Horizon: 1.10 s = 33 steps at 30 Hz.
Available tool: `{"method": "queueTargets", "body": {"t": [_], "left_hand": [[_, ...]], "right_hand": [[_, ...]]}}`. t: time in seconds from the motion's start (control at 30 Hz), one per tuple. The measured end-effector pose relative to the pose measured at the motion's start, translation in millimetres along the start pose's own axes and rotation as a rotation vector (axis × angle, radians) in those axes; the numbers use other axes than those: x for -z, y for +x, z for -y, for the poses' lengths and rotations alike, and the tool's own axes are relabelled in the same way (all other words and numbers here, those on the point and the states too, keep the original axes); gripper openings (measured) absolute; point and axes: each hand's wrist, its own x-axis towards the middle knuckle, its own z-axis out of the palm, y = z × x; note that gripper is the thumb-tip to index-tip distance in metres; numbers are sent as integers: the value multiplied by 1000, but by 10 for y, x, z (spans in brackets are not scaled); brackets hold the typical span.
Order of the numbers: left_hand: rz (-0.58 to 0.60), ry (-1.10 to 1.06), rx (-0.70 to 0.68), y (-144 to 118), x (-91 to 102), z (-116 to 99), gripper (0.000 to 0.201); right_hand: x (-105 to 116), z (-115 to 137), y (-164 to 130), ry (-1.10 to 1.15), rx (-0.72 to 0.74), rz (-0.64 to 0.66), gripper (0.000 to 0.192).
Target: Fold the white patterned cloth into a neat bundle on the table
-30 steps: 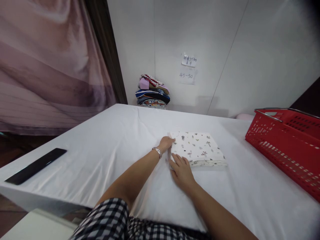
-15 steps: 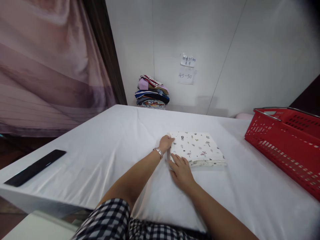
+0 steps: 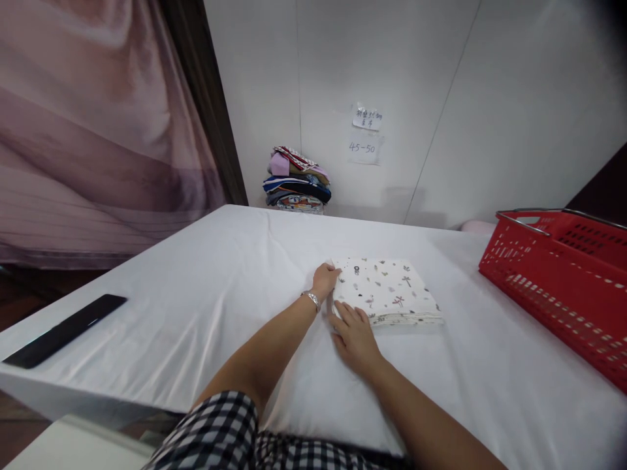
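A folded white cloth [image 3: 386, 287] printed with small palm trees, birds and plants lies flat on the white-covered table. Several layers show along its front edge. My left hand [image 3: 325, 282], with a silver bracelet at the wrist, is closed on the cloth's left edge towards the far corner; its fingertips are partly hidden. At the near left corner rests my right hand [image 3: 356, 339], fingers apart, some of them on the cloth's top and the thumb off it, beside the edge.
The white table cover [image 3: 220, 274] has slight wrinkles. A red perforated basket [image 3: 563, 281] with metal handles stands at the right. On the left lies a flat black object [image 3: 66, 329]. Behind the table's far edge is a stack of folded fabrics [image 3: 297, 183], below paper notes [image 3: 365, 147] on the wall.
Both hands and the cloth stay almost in place. The whole view has shifted very slightly.
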Motion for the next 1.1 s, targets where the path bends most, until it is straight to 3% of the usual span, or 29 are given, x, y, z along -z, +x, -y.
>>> {"method": "queueTargets", "body": {"t": [0.27,0.43,0.67,0.93,1.1], "left_hand": [[-24,-32,46,56,1,-18,33],[-17,-44,57,88,-19,-97,27],[37,-86,94,118,21,-29,26],[97,-95,62,-81,107,52,44],[91,-100,57,-206,84,85,39]], "right_hand": [[-13,-8,4,3,-1,4,45],[-8,-9,0,5,0,1,45],[-2,-6,-3,11,-2,2,44],[-7,-6,4,9,-2,2,44],[17,8,0,-6,-6,15,43]]}}
